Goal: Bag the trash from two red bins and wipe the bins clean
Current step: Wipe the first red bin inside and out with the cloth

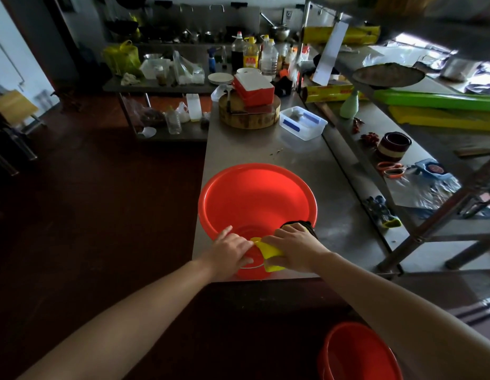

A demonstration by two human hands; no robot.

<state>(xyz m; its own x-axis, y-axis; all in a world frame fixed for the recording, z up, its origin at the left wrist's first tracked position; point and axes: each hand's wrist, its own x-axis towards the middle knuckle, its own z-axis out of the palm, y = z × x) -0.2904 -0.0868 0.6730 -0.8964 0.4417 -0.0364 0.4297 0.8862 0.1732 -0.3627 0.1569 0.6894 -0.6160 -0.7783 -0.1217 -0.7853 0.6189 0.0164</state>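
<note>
While the left hand (228,249) holds the red bin (254,198) rim, right hand (294,246) grip tight around yellow cloth (267,252)

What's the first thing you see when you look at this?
A big red bin sits at the near edge of the steel table, bright in the dim light. The left hand holds its near rim while the right hand grips a yellow cloth there. A second red bin stands on the floor, lower right.

The red bin (254,198) before me is smooth, glossy plastic. The table (238,149) under it is dull, scuffed metal. My yellow cloth (267,250) is matt fabric.
</note>
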